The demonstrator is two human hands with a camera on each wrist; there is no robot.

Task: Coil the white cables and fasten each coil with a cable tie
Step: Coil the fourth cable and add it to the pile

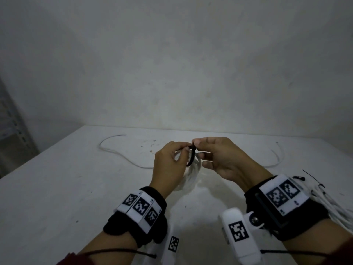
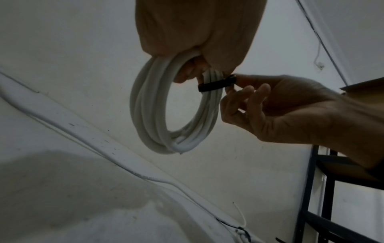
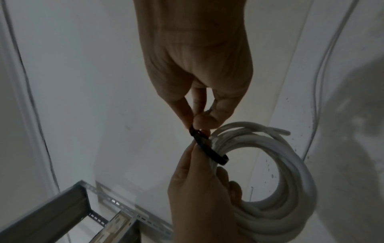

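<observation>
A white cable coil (image 1: pixel 193 170) hangs above the table, held upright in my left hand (image 1: pixel 182 151), whose fingers curl through and round its top. In the left wrist view the coil (image 2: pixel 172 115) shows several turns. A black cable tie (image 1: pixel 191 156) is wrapped across the turns near the top. My right hand (image 1: pixel 196 144) pinches the tie's end between thumb and forefinger, right beside the left fingertips. From the right wrist, the tie (image 3: pixel 209 149) runs from that pinch down across the coil (image 3: pixel 280 172) to my left hand (image 3: pixel 203 197).
One loose white cable (image 1: pixel 114 150) snakes over the white table (image 1: pixel 57 188) at the left, another (image 1: pixel 277 158) at the right. A bundle of white cables (image 1: pixel 332 205) and spare black ties (image 1: pixel 313 178) lie by my right wrist. A metal shelf (image 1: pixel 11 121) stands at far left.
</observation>
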